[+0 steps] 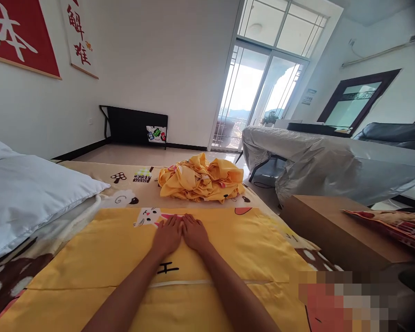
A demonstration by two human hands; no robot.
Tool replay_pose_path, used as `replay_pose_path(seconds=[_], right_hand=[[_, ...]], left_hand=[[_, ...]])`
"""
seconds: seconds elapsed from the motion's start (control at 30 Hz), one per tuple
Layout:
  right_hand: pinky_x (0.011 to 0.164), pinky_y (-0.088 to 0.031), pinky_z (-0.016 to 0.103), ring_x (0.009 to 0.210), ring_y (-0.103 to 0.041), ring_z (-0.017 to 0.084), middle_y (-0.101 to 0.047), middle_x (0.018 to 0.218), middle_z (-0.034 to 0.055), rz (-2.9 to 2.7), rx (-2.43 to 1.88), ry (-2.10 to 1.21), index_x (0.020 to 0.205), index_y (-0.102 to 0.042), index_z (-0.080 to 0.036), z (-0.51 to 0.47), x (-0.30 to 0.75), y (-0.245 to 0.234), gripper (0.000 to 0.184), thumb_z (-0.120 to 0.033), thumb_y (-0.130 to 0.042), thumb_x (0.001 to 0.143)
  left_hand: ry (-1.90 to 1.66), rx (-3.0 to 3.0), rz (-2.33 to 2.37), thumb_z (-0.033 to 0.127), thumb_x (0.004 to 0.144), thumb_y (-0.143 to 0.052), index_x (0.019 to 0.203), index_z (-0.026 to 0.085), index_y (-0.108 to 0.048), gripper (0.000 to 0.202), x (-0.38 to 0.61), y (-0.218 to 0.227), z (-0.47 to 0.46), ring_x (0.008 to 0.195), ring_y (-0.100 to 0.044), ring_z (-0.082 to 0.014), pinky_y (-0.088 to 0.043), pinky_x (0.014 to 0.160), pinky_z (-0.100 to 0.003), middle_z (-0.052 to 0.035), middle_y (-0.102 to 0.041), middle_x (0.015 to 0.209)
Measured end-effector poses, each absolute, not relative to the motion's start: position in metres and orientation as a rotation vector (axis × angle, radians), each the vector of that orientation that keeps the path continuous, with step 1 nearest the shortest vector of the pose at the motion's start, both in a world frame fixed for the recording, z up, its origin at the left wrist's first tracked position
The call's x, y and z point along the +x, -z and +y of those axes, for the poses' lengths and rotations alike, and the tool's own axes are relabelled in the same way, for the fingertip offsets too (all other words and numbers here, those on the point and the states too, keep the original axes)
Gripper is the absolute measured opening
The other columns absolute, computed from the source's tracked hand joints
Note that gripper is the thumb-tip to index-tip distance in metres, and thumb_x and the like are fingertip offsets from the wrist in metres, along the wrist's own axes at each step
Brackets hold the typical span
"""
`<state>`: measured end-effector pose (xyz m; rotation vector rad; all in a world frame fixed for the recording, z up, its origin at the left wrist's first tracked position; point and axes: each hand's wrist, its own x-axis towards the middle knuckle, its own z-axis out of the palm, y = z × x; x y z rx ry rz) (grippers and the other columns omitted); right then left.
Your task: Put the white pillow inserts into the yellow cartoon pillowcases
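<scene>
A yellow pillowcase-like cloth with a printed white cat lies spread flat on the bed, with a pale seam or opening running across it. On its far part, beside the cat print, rests my left hand, palm down with fingers stretched forward. Close against it, my right hand lies flat on the same cloth, fingers also extended. Neither hand holds anything. Just beyond the fingertips sits a crumpled heap of yellow fabric.
White pillows lie at the left on the patterned bed cover. A cardboard box stands right of the bed, with a red patterned package on top. Plastic-covered furniture is behind it. Part of the lower right is pixelated.
</scene>
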<state>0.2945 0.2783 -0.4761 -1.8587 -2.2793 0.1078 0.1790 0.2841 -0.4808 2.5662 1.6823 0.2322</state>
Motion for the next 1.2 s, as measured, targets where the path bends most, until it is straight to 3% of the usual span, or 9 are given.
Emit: replay_pose_path(seconds=[0.17,0.83,1.2], right_hand=[[0.109,-0.023,0.039,0.138,-0.027,0.017,-0.035,0.148,0.0058,-2.280,-1.826,-0.175,0.138,-0.040,-0.020,0.276,0.311,0.475,0.048,-0.032,-0.023,0.095],[0.110,-0.021,0.043,0.139,-0.024,0.018,-0.031,0.150,0.0050,-2.278,-1.853,-0.201,0.141,-0.037,-0.023,0.279,0.311,0.475,0.049,-0.037,-0.023,0.095],[0.112,-0.017,0.041,0.141,-0.017,0.016,-0.021,0.154,0.0033,-2.258,-1.957,-0.277,0.145,-0.029,-0.026,0.282,0.346,0.473,0.057,-0.051,-0.021,0.094]], left_hand=[[-0.276,2.531,1.705,0.037,0.094,-0.020,0.138,0.018,-0.040,0.052,0.163,0.489,0.291,0.138,-0.029,-0.0237,-0.022,0.110,-0.052,-0.0104,-0.032,0.149],[-0.306,2.500,1.722,0.038,0.094,-0.021,0.137,0.020,-0.041,0.051,0.167,0.488,0.289,0.139,-0.028,-0.0229,-0.021,0.111,-0.051,-0.0095,-0.032,0.149],[-0.239,2.473,1.698,0.042,0.092,-0.023,0.139,0.023,-0.039,0.052,0.158,0.484,0.294,0.139,-0.026,-0.0203,-0.019,0.112,-0.050,-0.0055,-0.029,0.151]])
